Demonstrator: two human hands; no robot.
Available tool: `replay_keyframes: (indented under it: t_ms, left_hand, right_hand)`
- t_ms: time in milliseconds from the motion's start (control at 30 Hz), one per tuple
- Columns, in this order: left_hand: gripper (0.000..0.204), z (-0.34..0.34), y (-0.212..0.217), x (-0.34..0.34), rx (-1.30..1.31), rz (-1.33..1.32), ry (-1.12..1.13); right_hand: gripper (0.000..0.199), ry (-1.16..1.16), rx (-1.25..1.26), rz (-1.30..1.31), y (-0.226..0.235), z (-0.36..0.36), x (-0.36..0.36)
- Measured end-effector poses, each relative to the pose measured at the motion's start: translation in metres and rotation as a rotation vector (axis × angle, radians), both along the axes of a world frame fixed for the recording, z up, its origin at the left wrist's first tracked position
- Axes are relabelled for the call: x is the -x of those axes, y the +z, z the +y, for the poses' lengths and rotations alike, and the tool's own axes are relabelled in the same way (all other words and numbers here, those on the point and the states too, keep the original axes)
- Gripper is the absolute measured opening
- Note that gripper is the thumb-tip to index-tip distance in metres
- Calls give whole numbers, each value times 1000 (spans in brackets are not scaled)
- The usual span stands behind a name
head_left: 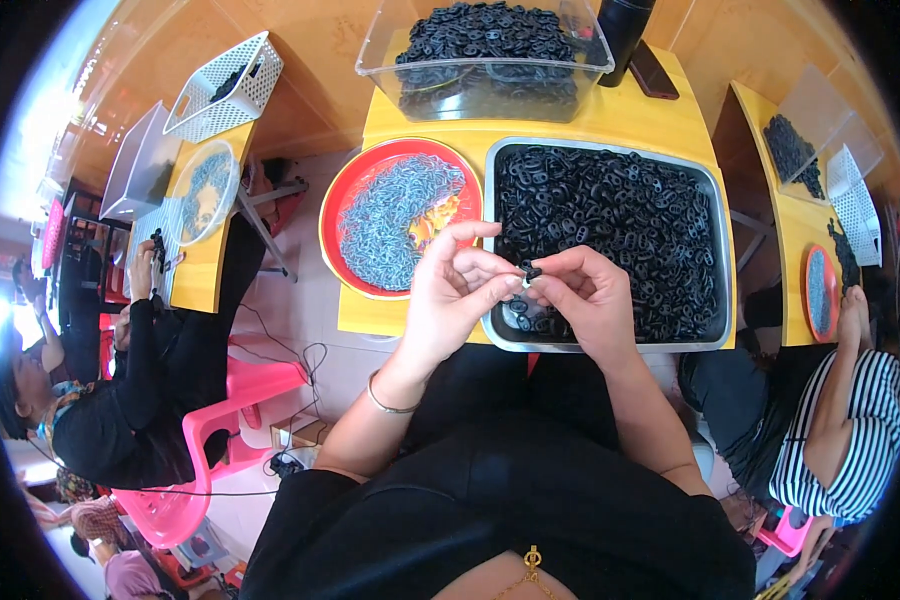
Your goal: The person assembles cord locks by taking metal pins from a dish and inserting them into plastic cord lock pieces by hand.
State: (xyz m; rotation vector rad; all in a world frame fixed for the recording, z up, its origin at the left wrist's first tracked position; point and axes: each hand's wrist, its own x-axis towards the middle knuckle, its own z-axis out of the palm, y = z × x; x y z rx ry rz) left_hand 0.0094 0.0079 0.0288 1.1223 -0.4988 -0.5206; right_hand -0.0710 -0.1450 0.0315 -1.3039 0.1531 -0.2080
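Note:
My left hand (460,285) and my right hand (592,305) meet over the near left corner of a metal tray (725,290). Thumb and fingertips of both pinch a small black plastic piece (532,270), mostly covered by the fingers. Something pale shows at the fingertips, too small to make out. Many loose black oval pieces with holes (620,230) fill the tray. Left of it stands a red round dish (332,235) with a heap of small silvery metal pieces (390,220).
At the back of the yellow table (380,318) stand a clear bin (490,98) of black pieces, a dark cylinder (625,35) and a phone (653,72). Co-workers sit at tables to the left and right. A pink chair (240,400) and cables are at lower left.

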Motion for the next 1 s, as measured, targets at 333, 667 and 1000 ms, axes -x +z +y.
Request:
replay_keyframes:
  t_ms: [333, 667, 1000]
  left_hand:
    - [46, -5, 2, 10, -33, -56, 114]
    - [42, -8, 7, 15, 18, 2, 107]
    - [10, -2, -2, 11, -136, 35, -17]
  right_hand:
    - [12, -140, 360, -100, -4, 4, 0]
    - [13, -34, -39, -13, -8, 2, 3]
    - [13, -73, 49, -53, -6, 3, 4]
